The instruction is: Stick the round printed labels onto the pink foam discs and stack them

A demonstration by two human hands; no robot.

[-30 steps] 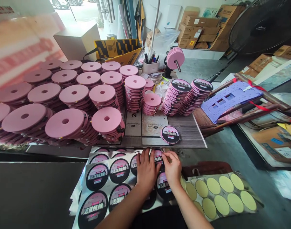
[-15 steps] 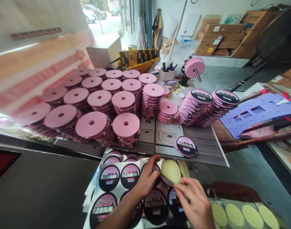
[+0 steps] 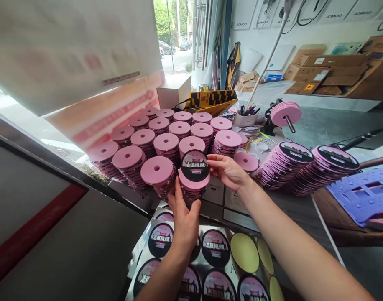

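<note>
My right hand (image 3: pixel 226 170) pinches the edge of a round black sticker (image 3: pixel 195 165) with pink and white lettering and holds it over the top pink disc (image 3: pixel 194 180) of the nearest stack. My left hand (image 3: pixel 184 217) reaches up to that stack from below, fingers and thumb spread against the disc's lower rim. Under my arms lies a glossy sticker sheet (image 3: pixel 215 247) with several black stickers and some bare yellow circles (image 3: pixel 244 252) where stickers were peeled off.
Many stacks of plain pink discs (image 3: pixel 157 171) fill the table's left and middle. Two leaning stacks of labelled discs (image 3: pixel 295 152) stand at the right, near a purple plastic template (image 3: pixel 363 194). A pen cup (image 3: pixel 245 118) and a disc holder (image 3: pixel 284 113) stand behind. Cardboard boxes (image 3: pixel 320 75) line the far wall.
The sticker came off the sheet, and my right hand carried it up to the pink disc stack. My left hand left the sheet and rose to the stack. The view tilted up.
</note>
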